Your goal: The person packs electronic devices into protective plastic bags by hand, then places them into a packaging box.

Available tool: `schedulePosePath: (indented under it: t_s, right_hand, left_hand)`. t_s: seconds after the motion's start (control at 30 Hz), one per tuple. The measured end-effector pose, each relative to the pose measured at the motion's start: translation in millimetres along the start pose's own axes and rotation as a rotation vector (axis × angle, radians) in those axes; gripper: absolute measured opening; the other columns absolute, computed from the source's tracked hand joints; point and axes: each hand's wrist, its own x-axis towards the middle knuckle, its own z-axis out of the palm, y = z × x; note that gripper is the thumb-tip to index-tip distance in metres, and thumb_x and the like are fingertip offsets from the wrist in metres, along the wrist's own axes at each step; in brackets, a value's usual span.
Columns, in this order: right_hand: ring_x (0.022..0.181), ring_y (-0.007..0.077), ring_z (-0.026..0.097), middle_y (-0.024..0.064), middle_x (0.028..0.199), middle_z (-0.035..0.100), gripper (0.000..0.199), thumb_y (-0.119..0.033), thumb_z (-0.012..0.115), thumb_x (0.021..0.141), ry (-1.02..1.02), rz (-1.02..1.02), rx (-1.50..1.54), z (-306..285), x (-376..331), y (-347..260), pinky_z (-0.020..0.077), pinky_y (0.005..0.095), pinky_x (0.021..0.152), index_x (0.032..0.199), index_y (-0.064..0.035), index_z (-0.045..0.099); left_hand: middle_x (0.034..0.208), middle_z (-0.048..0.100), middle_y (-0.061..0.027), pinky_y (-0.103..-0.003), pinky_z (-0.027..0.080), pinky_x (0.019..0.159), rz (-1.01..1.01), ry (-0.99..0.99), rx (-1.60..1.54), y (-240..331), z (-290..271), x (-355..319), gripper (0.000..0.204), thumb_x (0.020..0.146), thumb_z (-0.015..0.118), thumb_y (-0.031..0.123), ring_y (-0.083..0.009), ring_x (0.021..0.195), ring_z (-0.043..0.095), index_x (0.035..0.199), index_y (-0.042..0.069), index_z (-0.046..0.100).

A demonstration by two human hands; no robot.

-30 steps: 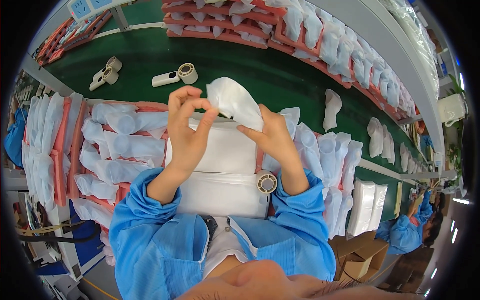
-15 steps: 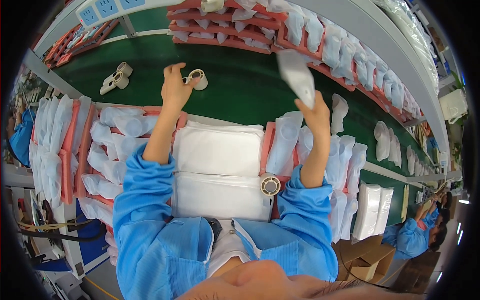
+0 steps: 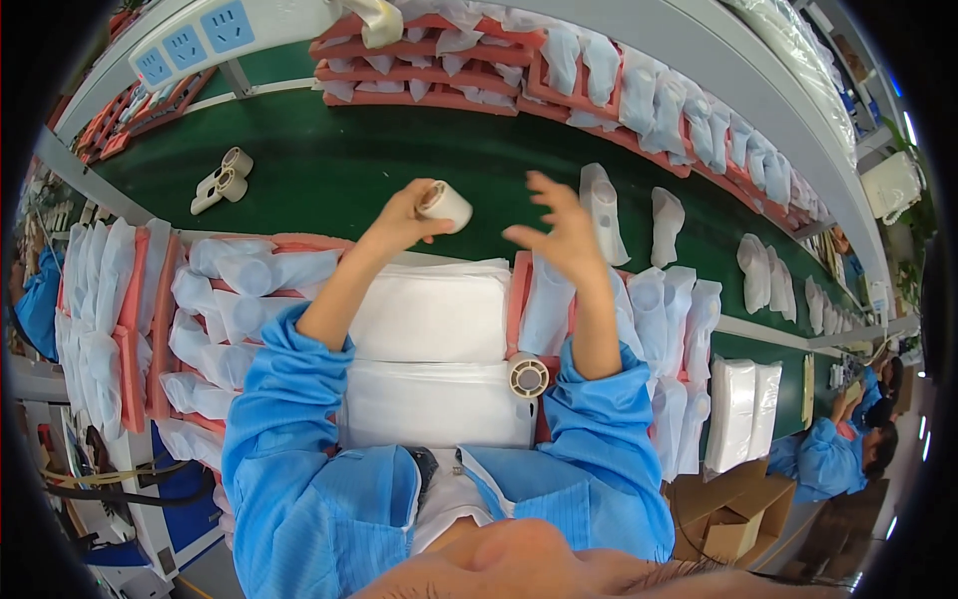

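Left grip: clamped on cream cylinder | right grip: apart, near bagged piece

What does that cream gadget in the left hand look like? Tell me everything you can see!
The gadget has a short, round, cream-coloured drum that looks like smooth, hard plastic. A darker, brownish hollow shows at the end near the fingers. It is tilted, and the left hand grips it over the green table, just beyond the stack of white bags. The right hand doesn't touch it. Any handle is hidden by the hand.
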Motion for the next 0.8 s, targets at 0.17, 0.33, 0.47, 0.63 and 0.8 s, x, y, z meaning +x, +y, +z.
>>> schedulePosePath:
  t_s: [0.17,0.33,0.47,0.63,0.8]
  right_hand:
    - [0.100,0.0331,0.063,0.0181,0.113,0.063,0.068,-0.012,0.081,0.066,-0.199,-0.128,0.016,30,-8,-24,0.0518,0.0371,0.083,0.128,-0.0013,0.055]
    - [0.096,0.0393,0.063,0.0216,0.110,0.062,0.065,-0.008,0.078,0.064,-0.209,-0.095,-0.071,34,-10,-29,0.0519,0.0410,0.081,0.124,0.0032,0.055]
    - [0.095,0.0410,0.062,0.0234,0.107,0.062,0.062,-0.009,0.078,0.063,-0.177,-0.086,-0.133,43,-14,-31,0.0518,0.0424,0.080,0.119,0.0048,0.056]
    - [0.094,0.0418,0.062,0.0242,0.101,0.063,0.057,-0.011,0.079,0.062,-0.168,0.042,-0.204,45,-18,-39,0.0518,0.0429,0.080,0.113,0.0041,0.057]
    - [0.091,0.0360,0.065,0.0211,0.098,0.065,0.054,-0.012,0.081,0.063,-0.114,0.017,-0.192,22,-11,-19,0.0524,0.0395,0.078,0.109,0.0023,0.057]
  left_hand:
    - [0.112,0.059,-0.0101,-0.028,0.053,0.070,0.213,-0.109,-0.370,16,49,-31,0.065,0.079,0.079,0.015,-0.0134,0.088,0.062,0.131,-0.002,0.045]
    - [0.114,0.058,-0.0113,-0.028,0.053,0.075,0.230,-0.056,-0.320,13,59,-44,0.060,0.086,0.073,0.017,-0.0151,0.094,0.062,0.134,-0.002,0.043]
    - [0.120,0.058,-0.0129,-0.028,0.051,0.083,0.302,0.166,-0.020,14,74,-50,0.051,0.095,0.062,0.018,-0.0152,0.104,0.059,0.137,-0.001,0.043]
    - [0.104,0.058,-0.0163,-0.030,0.051,0.075,0.322,0.346,0.022,10,68,-46,0.046,0.094,0.060,0.019,-0.0221,0.091,0.061,0.133,0.000,0.046]
    - [0.094,0.056,-0.0134,-0.032,0.050,0.073,0.228,0.447,0.054,28,67,-74,0.033,0.089,0.064,0.015,-0.0256,0.086,0.061,0.118,0.003,0.055]
